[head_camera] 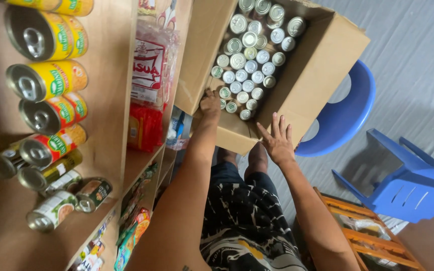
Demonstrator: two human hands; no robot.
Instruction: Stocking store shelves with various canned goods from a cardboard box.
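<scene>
While both hands reach forward, the scene sorts out as follows.

Cardboard box (322, 65): one, open-topped, resting on a blue plastic chair, its near flap hanging toward the person.
Small cans in the box (249, 52): about thirty-five silver-topped tins, standing upright in close rows; some lids have green rims.
Left hand (210, 104): laid on the near left edge of the box, right beside the front row of tins; its fingers curl over the rim, pressed together, and whether they pinch a tin cannot be told.
Right hand (279, 143): flat against the outside of the near box wall, fingers (276, 125) spread wide and holding nothing.
Blue plastic chairs: two; one (350, 108) under the box, the other (410, 183) well apart to the right on the grey floor.
Wooden shelf unit (109, 100): on the left, with several boards in view.
Cans on the shelf (46, 80): roughly ten, lying with their pull-tab lids facing out; four or five wear yellow labels, the rest red, green or dark ones.
Clear noodle packet (149, 68): one, with a red label, on the next shelf board.
Red packet (144, 128): one, just below the noodle packet.
Wooden crate (367, 233): one, orange slats, at lower right.
</scene>
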